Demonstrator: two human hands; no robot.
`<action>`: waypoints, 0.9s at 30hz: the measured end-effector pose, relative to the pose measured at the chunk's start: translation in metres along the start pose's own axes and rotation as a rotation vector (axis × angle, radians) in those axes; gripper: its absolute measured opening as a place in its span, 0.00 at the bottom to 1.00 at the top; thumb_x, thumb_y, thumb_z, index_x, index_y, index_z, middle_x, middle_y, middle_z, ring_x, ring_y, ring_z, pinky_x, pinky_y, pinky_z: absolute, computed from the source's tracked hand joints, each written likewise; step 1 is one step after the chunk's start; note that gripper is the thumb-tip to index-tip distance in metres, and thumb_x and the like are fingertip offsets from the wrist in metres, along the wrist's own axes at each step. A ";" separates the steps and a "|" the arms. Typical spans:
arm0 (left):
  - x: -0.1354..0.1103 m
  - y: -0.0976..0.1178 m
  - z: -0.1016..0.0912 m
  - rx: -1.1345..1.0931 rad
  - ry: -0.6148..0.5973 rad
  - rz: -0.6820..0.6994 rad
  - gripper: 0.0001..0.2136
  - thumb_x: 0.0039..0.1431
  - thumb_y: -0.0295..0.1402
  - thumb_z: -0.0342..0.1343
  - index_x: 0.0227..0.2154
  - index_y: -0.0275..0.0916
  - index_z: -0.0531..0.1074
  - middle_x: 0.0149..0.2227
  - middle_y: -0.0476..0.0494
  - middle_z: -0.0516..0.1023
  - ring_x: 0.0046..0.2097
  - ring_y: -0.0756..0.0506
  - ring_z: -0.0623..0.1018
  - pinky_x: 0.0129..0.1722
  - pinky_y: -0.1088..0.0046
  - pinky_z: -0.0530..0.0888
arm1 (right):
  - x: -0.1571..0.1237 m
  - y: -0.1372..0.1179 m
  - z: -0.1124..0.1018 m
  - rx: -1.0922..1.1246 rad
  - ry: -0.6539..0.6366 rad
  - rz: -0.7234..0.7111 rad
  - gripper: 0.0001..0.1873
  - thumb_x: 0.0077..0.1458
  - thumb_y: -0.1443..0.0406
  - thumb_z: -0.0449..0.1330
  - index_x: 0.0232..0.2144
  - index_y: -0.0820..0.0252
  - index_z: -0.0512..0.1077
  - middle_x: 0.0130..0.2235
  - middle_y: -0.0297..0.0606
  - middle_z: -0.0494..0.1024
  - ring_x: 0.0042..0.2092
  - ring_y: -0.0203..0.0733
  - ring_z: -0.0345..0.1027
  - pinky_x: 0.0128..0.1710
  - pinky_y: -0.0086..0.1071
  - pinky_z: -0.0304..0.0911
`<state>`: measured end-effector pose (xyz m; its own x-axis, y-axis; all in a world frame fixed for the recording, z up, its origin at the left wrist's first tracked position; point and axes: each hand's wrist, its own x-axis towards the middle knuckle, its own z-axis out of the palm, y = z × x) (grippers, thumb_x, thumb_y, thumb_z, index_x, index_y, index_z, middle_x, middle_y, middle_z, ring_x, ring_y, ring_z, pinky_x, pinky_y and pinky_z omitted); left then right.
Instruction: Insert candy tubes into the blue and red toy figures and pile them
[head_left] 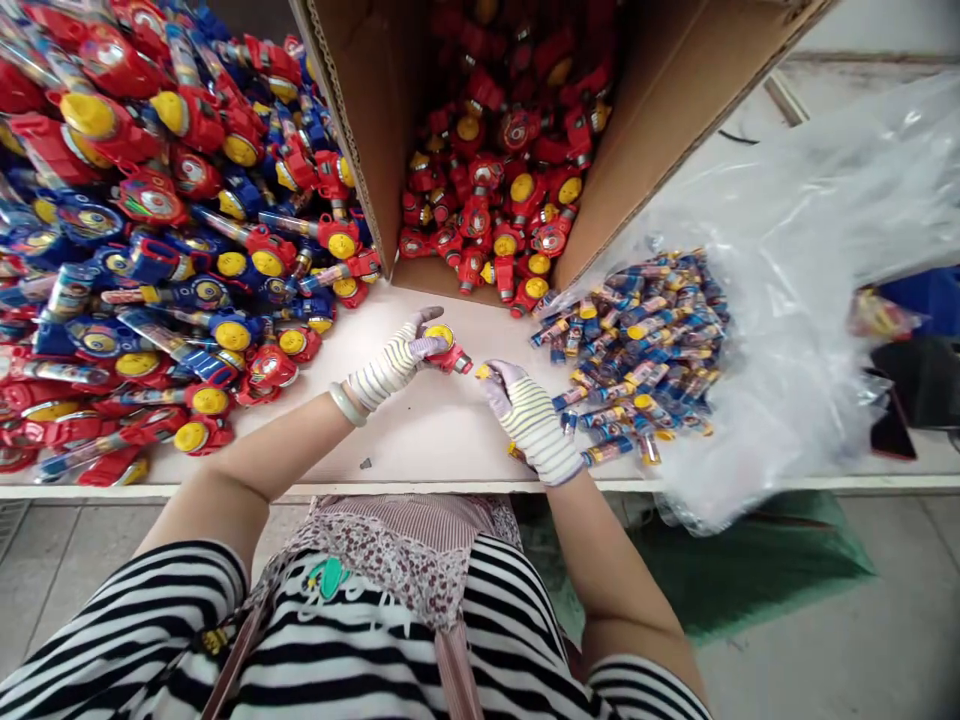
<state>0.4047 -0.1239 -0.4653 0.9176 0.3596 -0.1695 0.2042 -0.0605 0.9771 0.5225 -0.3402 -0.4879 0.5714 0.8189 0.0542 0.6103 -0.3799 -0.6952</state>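
Note:
My left hand [394, 360], in a striped knit glove with purple rubber-coated fingers, grips a small red plastic toy [450, 355] with a yellow disc on top. My right hand [529, 422], gloved the same way, pinches a small yellow-capped tube [484, 372] at its fingertips, right beside the toy's narrow end. Behind my left hand lies a large heap of red and blue toys [150, 250], and it touches the table near my left wrist. A heap of small printed tubes [637, 350] spreads just beyond my right hand.
An open cardboard box [375, 130] full of red toys stands at the back of the white table [427, 440]. A clear plastic bag [795, 300] lies to the right, over the table's edge. A dark phone [892, 430] lies beyond it. Bare floor lies below the front edge.

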 end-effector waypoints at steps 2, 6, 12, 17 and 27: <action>-0.010 0.003 0.000 -0.085 0.073 0.039 0.30 0.61 0.44 0.59 0.62 0.36 0.63 0.48 0.39 0.75 0.45 0.45 0.77 0.47 0.66 0.76 | 0.009 -0.015 0.006 -0.087 -0.042 -0.028 0.21 0.68 0.55 0.53 0.53 0.62 0.73 0.51 0.52 0.80 0.49 0.53 0.77 0.49 0.42 0.70; -0.012 0.012 0.000 -0.019 0.124 0.056 0.26 0.57 0.43 0.65 0.54 0.34 0.71 0.47 0.39 0.75 0.46 0.44 0.77 0.48 0.68 0.75 | 0.018 -0.037 -0.002 -0.268 -0.178 -0.042 0.21 0.69 0.56 0.53 0.54 0.63 0.74 0.50 0.52 0.81 0.48 0.53 0.77 0.46 0.39 0.69; -0.017 0.013 0.016 -0.101 0.190 0.092 0.22 0.62 0.42 0.62 0.54 0.36 0.70 0.43 0.42 0.75 0.40 0.48 0.76 0.41 0.71 0.76 | 0.019 -0.043 -0.018 -0.280 -0.232 -0.022 0.22 0.68 0.55 0.53 0.53 0.64 0.74 0.49 0.53 0.81 0.47 0.54 0.76 0.45 0.38 0.66; -0.025 0.024 0.012 0.029 0.156 0.252 0.23 0.57 0.40 0.67 0.53 0.37 0.70 0.42 0.42 0.75 0.41 0.47 0.77 0.43 0.70 0.76 | 0.013 -0.031 0.012 0.486 -0.350 0.148 0.30 0.66 0.42 0.46 0.37 0.60 0.74 0.26 0.37 0.73 0.23 0.37 0.62 0.26 0.32 0.59; -0.014 0.030 0.005 0.078 0.193 0.172 0.21 0.59 0.40 0.63 0.51 0.35 0.70 0.42 0.41 0.76 0.37 0.48 0.77 0.39 0.71 0.77 | 0.011 -0.040 0.011 0.485 -0.198 0.311 0.24 0.53 0.43 0.61 0.37 0.57 0.71 0.31 0.39 0.73 0.29 0.39 0.62 0.28 0.31 0.55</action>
<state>0.4000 -0.1356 -0.4346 0.8604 0.5086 0.0332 0.0835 -0.2049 0.9752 0.4978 -0.3114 -0.4678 0.5417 0.7829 -0.3059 0.0845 -0.4128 -0.9069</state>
